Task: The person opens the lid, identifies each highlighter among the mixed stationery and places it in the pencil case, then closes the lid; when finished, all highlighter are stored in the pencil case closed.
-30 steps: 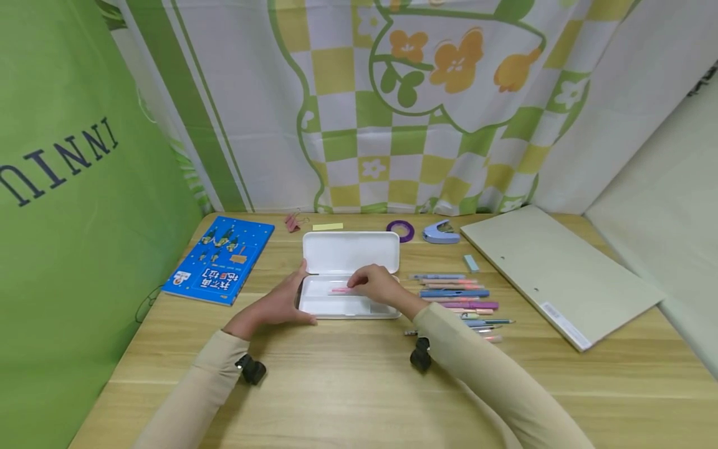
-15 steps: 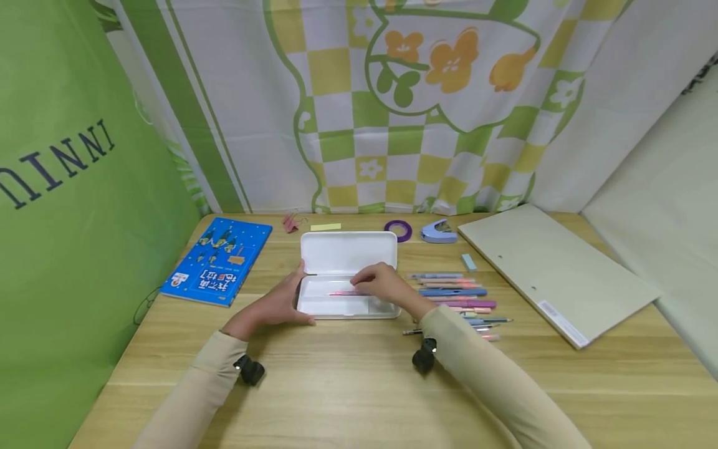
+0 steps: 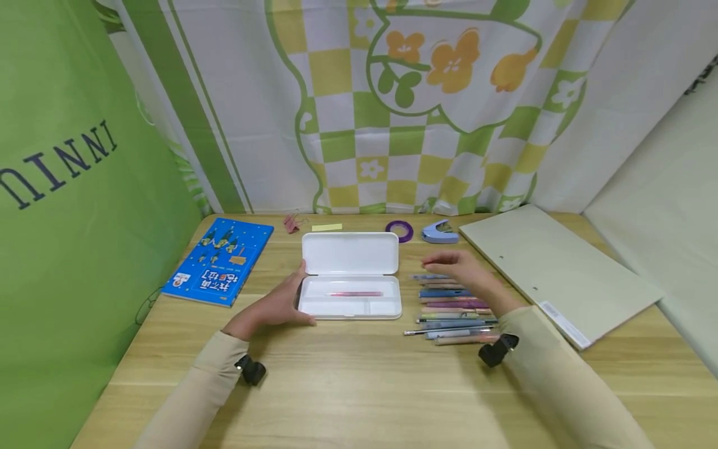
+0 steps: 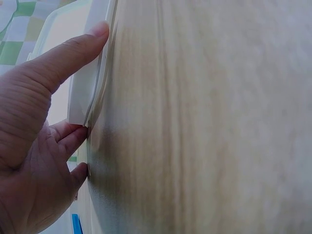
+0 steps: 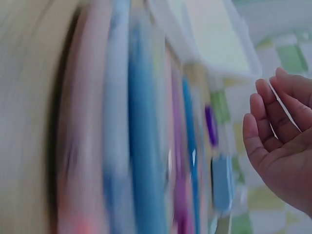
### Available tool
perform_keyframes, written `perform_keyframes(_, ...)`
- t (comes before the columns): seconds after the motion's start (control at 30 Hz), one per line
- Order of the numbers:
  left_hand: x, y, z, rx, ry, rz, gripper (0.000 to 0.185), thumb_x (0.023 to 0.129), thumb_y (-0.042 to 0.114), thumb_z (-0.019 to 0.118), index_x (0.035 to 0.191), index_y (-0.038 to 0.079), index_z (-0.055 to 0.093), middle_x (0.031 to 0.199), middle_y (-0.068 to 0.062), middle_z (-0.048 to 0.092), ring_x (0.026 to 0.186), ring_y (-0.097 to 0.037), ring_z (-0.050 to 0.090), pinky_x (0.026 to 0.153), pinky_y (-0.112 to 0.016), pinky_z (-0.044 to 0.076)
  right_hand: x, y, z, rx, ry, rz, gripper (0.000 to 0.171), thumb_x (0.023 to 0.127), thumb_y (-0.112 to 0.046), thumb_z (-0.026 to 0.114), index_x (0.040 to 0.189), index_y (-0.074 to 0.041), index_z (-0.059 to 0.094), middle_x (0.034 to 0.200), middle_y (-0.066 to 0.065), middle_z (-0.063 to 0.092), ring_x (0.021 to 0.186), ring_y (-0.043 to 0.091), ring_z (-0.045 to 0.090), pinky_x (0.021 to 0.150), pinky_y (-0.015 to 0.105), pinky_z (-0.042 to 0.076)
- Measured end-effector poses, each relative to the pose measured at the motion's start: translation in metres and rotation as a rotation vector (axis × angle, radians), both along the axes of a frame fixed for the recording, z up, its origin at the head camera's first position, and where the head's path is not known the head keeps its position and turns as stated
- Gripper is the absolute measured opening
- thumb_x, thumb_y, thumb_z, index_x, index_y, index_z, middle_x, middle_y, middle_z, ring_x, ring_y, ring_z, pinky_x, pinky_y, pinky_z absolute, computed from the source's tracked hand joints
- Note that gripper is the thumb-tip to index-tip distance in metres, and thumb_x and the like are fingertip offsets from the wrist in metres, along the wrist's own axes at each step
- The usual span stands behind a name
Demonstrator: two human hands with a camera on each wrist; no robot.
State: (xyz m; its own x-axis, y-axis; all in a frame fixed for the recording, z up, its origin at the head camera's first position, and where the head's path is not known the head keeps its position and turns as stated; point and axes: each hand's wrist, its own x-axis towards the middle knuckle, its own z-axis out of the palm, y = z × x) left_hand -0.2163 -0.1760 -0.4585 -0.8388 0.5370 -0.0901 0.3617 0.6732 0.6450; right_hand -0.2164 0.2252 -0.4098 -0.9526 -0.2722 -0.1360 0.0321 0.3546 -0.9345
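**One pink pen in the case, my right hand over the row**

The white plastic pencil case (image 3: 350,293) lies open in the middle of the wooden counter (image 3: 359,386), its lid (image 3: 350,252) folded back flat behind the tray. A single slim pink pen (image 3: 355,294) lies lengthwise in the long upper compartment; the shorter compartments in front of it look bare. My left hand (image 3: 275,304) braces the tray's left end so the light case cannot skid: thumb along the edge, fingers straight against the wall, gripping nothing. My right hand (image 3: 457,267) hovers over the far end of the row of pens and markers (image 3: 454,308) just right of the case, fingers loosely curled, holding nothing that I can see. The pens lie parallel, side by side, so each can be lifted singly.

Behind the case sit a purple tape ring (image 3: 400,230), a blue stapler-like tool (image 3: 439,232), a yellow sticky note (image 3: 327,227) and a pink binder clip (image 3: 291,222); a blue book (image 3: 220,260) lies at the left, a pale board (image 3: 558,271) at the right.

The left wrist view shows my thumb (image 4: 73,53) pressed on the case rim (image 4: 95,73), which the head view only hints at. The right wrist view shows an empty palm (image 5: 282,141), though its pens are a blur.
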Motion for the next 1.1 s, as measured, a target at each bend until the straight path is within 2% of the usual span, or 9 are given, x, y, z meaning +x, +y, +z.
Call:
perform_keyframes(0.17, -0.001, -0.001, -0.002, 0.005, -0.007, 0.007, 0.131, 0.065, 0.042, 0.085, 0.149, -0.004, -0.005, 0.155, -0.024, 0.005, 0.142, -0.036, 0.013, 0.113, -0.049, 0.017, -0.002, 0.036, -0.007, 0.056, -0.036, -0.019, 0.046, 0.093, -0.029, 0.061, 0.125, 0.004, 0.057, 0.126, 0.017, 0.058, 0.116, 0.031, 0.053, 0.097, 0.052, 0.042)
perform_keyframes(0.3, 0.000, -0.002, -0.001, -0.002, -0.012, 0.015, 0.131, 0.066, 0.043, 0.085, 0.149, -0.003, -0.006, 0.155, -0.024, 0.005, 0.142, -0.037, 0.012, 0.113, -0.049, 0.017, -0.008, 0.045, -0.016, 0.082, -0.051, -0.006, 0.043, 0.094, -0.025, 0.060, 0.127, 0.003, 0.056, 0.130, 0.021, 0.054, 0.118, 0.033, 0.051, 0.094, 0.044, 0.046)
perform_keyframes(0.37, 0.000, -0.002, -0.001, 0.000, -0.011, 0.015, 0.131, 0.066, 0.043, 0.084, 0.149, -0.003, -0.006, 0.155, -0.024, 0.005, 0.141, -0.037, 0.013, 0.113, -0.050, 0.017, -0.012, 0.046, -0.022, 0.135, -0.039, 0.003, 0.041, 0.093, -0.023, 0.061, 0.127, 0.001, 0.057, 0.129, 0.020, 0.055, 0.117, 0.032, 0.052, 0.093, 0.042, 0.047)
perform_keyframes(0.5, 0.001, -0.001, 0.001, 0.002, -0.006, 0.004, 0.130, 0.067, 0.042, 0.084, 0.148, -0.005, -0.006, 0.155, -0.024, 0.005, 0.141, -0.038, 0.012, 0.112, -0.050, 0.017, -0.021, 0.045, -0.033, 0.278, 0.021, 0.030, 0.037, 0.090, -0.020, 0.065, 0.123, -0.004, 0.062, 0.122, 0.016, 0.061, 0.109, 0.026, 0.057, 0.088, 0.037, 0.048)
perform_keyframes(0.63, 0.001, 0.001, 0.001, 0.002, -0.004, -0.004, 0.130, 0.067, 0.041, 0.085, 0.148, -0.005, -0.005, 0.155, -0.024, 0.004, 0.141, -0.036, 0.012, 0.113, -0.049, 0.017, -0.025, 0.042, -0.037, 0.363, 0.078, 0.059, 0.032, 0.088, -0.013, 0.067, 0.118, -0.002, 0.065, 0.113, 0.016, 0.065, 0.092, 0.020, 0.059, 0.075, 0.032, 0.049)
perform_keyframes(0.73, 0.000, 0.001, 0.001, 0.008, -0.001, 0.000, 0.130, 0.066, 0.041, 0.085, 0.149, -0.005, -0.005, 0.155, -0.024, 0.004, 0.142, -0.036, 0.012, 0.113, -0.049, 0.017, -0.026, 0.039, -0.036, 0.375, 0.094, 0.072, 0.029, 0.088, -0.009, 0.065, 0.115, 0.000, 0.066, 0.109, 0.016, 0.066, 0.088, 0.019, 0.059, 0.072, 0.031, 0.049)
perform_keyframes(0.9, 0.001, 0.001, 0.001, 0.014, -0.012, 0.000, 0.131, 0.067, 0.042, 0.084, 0.149, -0.003, -0.007, 0.156, -0.023, 0.004, 0.142, -0.036, 0.011, 0.113, -0.049, 0.016, -0.028, 0.037, -0.035, 0.364, 0.100, 0.093, 0.024, 0.087, -0.007, 0.065, 0.110, 0.000, 0.068, 0.106, 0.016, 0.067, 0.094, 0.022, 0.060, 0.079, 0.034, 0.049)
perform_keyframes(1.1, 0.001, 0.000, -0.001, 0.015, -0.007, -0.004, 0.131, 0.068, 0.043, 0.083, 0.148, -0.003, -0.009, 0.156, -0.023, 0.003, 0.142, -0.037, 0.010, 0.113, -0.050, 0.016, -0.028, 0.037, -0.036, 0.355, 0.109, 0.101, 0.019, 0.085, -0.005, 0.066, 0.103, 0.002, 0.069, 0.101, 0.015, 0.067, 0.087, 0.017, 0.058, 0.075, 0.031, 0.048)
